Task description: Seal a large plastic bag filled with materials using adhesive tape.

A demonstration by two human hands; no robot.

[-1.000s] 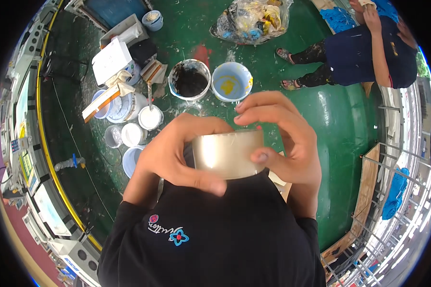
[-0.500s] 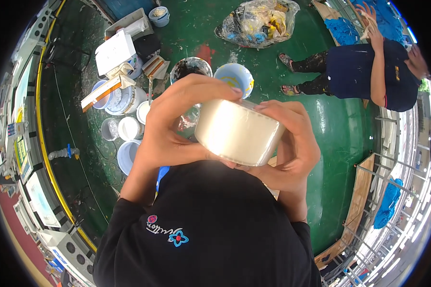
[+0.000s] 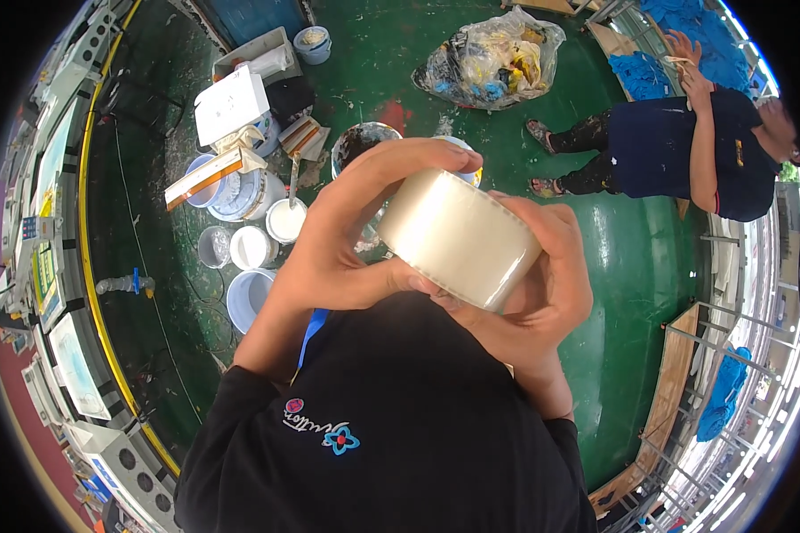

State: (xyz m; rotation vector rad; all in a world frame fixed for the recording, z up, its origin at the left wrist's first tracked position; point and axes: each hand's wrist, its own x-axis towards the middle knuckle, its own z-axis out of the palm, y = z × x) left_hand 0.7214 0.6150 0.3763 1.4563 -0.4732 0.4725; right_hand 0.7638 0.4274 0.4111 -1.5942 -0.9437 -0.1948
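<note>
Holding a wide tape roll [image 3: 460, 238] up in front of the chest looks to be the step in hand, most likely a turning or checking of its outer face. The left hand [image 3: 333, 233] grasps it from one side, with fingertips at the far edge and the thumb at the near edge. The right hand [image 3: 564, 274] is curled around the other end, its fingers over the far corner and its thumb along the near edge, so both are closed on the roll. Any further move would seem to call for one palm bearing the weight while the other's fingertips are freed to feel along the surface; a slack grip could let it slip.

The roll sits tilted, its right end lower, in the air above the dark top [image 3: 391, 417] and the green floor [image 3: 613, 355]. It is pale cream, glossy and smooth, with a bright sheen across the middle and a fine notched line along the near edge. No lifted tape end can be made out, and the hollow core is hidden.
</note>
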